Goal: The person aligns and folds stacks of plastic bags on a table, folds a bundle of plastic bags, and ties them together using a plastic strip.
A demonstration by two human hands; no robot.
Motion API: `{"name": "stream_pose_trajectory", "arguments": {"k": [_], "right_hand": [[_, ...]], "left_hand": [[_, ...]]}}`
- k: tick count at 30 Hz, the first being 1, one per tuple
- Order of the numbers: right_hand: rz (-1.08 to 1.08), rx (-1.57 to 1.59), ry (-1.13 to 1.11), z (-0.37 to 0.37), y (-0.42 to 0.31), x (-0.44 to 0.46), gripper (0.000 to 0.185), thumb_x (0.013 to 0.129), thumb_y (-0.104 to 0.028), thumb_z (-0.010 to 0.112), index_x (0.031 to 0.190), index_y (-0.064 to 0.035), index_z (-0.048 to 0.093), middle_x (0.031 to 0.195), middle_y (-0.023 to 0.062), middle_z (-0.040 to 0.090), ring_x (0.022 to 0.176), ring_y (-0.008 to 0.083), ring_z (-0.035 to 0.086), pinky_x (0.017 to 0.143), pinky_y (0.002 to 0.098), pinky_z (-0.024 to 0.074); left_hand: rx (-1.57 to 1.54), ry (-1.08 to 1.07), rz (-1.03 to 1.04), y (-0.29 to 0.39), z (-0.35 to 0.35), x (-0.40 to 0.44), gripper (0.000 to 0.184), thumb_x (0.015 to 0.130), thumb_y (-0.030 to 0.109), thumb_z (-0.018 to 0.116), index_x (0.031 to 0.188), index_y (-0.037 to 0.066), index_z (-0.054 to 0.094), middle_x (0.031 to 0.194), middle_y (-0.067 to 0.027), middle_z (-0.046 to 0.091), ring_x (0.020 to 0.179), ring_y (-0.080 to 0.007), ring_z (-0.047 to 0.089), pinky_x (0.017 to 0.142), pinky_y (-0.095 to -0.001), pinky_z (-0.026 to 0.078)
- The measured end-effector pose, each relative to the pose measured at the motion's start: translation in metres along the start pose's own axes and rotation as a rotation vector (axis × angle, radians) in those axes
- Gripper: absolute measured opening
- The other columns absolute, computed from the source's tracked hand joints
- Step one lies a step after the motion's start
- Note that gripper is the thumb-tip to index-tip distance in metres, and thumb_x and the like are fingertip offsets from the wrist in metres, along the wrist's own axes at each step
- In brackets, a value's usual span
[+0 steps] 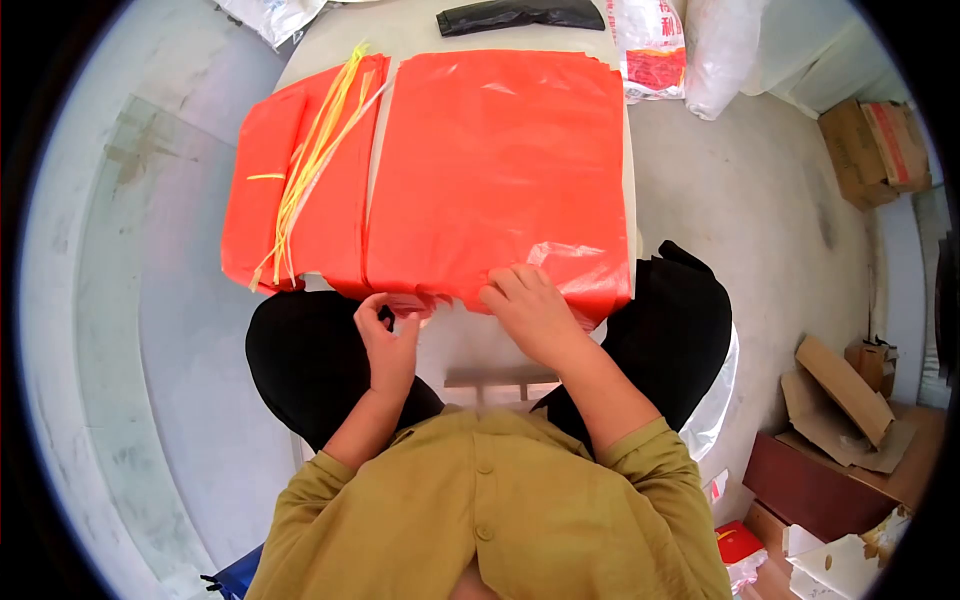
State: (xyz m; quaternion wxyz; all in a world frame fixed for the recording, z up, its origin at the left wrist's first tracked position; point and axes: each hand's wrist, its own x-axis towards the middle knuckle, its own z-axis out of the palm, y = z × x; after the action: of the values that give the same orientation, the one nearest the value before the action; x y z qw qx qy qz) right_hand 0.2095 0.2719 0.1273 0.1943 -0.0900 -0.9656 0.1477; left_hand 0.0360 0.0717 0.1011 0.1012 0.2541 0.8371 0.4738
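A wide stack of red plastic bags [500, 160] lies flat, its near edge loose and wrinkled above my lap. My right hand [535, 312] is on that near edge, fingers curled over the top sheets and gripping them. At the edge's left part, my left hand [388, 345] is raised with thumb and forefinger apart, next to the crumpled red film. Whether its other fingers touch the film is hidden. Left of the wide stack sits a narrower folded red stack [335, 215]. A bundle of yellow ties [318, 150] lies across it.
The stacks rest on a pale tabletop [400, 35], with a folded black plastic piece [520, 14] at the far side. A printed white-and-red bag [652, 50] stands at the back right. Cardboard boxes [865, 150] and opened cartons [845, 405] are on the floor at right.
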Motion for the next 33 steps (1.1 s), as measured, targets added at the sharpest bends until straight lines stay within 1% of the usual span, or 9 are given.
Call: {"name": "stream_pose_trajectory", "arguments": {"k": [4,8,12,17,21,24,27,30,33], "right_hand": [[0.063,0.098,0.004,0.009,0.001,0.003,0.034,0.077,-0.005,0.074,0.109,-0.009,0.066,0.118,0.0084,0.063,0.114,0.0323,0.057,0.096,0.0433,0.0495],[0.182,0.356,0.073,-0.002,0.002,0.006,0.025,0.083,-0.005,0.074,0.108,-0.0067,0.069,0.113,0.0104,0.069,0.108,0.0345,0.061,0.094,0.0435,0.0505],[0.336,0.539,0.088,-0.002,0.006,0.004,0.025,0.088,-0.008,0.075,0.112,-0.0037,0.07,0.11,0.0117,0.072,0.106,0.0359,0.063,0.094,0.0424,0.0515],[0.302,0.561,-0.026,-0.024,0.005,0.013,0.042,0.086,-0.004,0.076,0.127,-0.0023,0.065,0.118,0.0129,0.07,0.111,0.0351,0.062,0.094,0.0418,0.0525],[0.294,0.527,-0.052,-0.035,0.004,0.011,0.055,0.083,-0.001,0.076,0.136,-0.0023,0.06,0.125,0.0138,0.067,0.114,0.0348,0.061,0.096,0.0418,0.0526],[0.323,0.504,0.026,-0.019,0.007,0.008,0.049,0.084,-0.001,0.075,0.131,-0.003,0.063,0.119,0.0132,0.069,0.111,0.0348,0.063,0.096,0.0423,0.0528],[0.376,0.489,0.072,-0.009,0.008,0.011,0.035,0.086,-0.001,0.071,0.121,-0.0037,0.069,0.111,0.013,0.071,0.105,0.0345,0.064,0.093,0.0416,0.0529],[0.481,0.634,0.034,-0.016,0.003,0.018,0.018,0.09,-0.009,0.067,0.105,-0.0006,0.073,0.105,0.0174,0.072,0.104,0.0381,0.064,0.092,0.046,0.0516],[0.514,0.687,0.142,-0.003,0.006,0.015,0.015,0.093,-0.012,0.067,0.1,0.0004,0.073,0.103,0.0174,0.071,0.102,0.0377,0.064,0.09,0.0449,0.0515]], "left_hand": [[0.162,-0.149,0.465,0.04,-0.002,0.005,0.061,0.076,0.004,0.077,0.134,0.004,0.057,0.136,-0.0191,0.053,0.127,-0.0413,0.049,0.111,-0.0489,0.041],[0.29,-0.371,0.556,0.062,0.001,0.016,0.059,0.077,0.001,0.078,0.133,0.007,0.061,0.139,-0.0169,0.055,0.133,-0.0426,0.047,0.112,-0.0492,0.041],[0.296,-0.409,0.579,0.075,0.011,0.03,0.053,0.078,0.0,0.077,0.129,0.007,0.064,0.135,-0.0148,0.059,0.131,-0.0408,0.05,0.108,-0.0475,0.045],[0.246,-0.369,0.636,0.068,0.029,0.055,0.028,0.078,-0.002,0.076,0.104,0.005,0.072,0.116,-0.0099,0.068,0.117,-0.0367,0.059,0.097,-0.0449,0.051],[0.187,-0.364,0.62,0.069,0.032,0.059,0.019,0.079,-0.004,0.075,0.096,0.003,0.071,0.111,-0.009,0.07,0.112,-0.035,0.06,0.093,-0.0438,0.052],[0.158,-0.385,0.624,0.063,0.032,0.061,0.02,0.079,-0.002,0.076,0.097,0.004,0.072,0.111,-0.0087,0.07,0.112,-0.0349,0.06,0.094,-0.0439,0.051],[0.132,-0.387,0.631,0.062,0.031,0.061,0.021,0.077,0.002,0.079,0.098,0.005,0.072,0.111,-0.0081,0.07,0.112,-0.0359,0.06,0.097,-0.0453,0.05],[0.146,-0.401,0.633,0.068,0.024,0.058,0.028,0.077,0.005,0.081,0.103,0.005,0.072,0.114,-0.0091,0.069,0.115,-0.0364,0.059,0.1,-0.0459,0.049],[0.199,-0.426,0.636,0.076,0.018,0.055,0.034,0.077,0.005,0.083,0.109,0.004,0.07,0.118,-0.0098,0.067,0.118,-0.0363,0.058,0.101,-0.0455,0.049]]}}
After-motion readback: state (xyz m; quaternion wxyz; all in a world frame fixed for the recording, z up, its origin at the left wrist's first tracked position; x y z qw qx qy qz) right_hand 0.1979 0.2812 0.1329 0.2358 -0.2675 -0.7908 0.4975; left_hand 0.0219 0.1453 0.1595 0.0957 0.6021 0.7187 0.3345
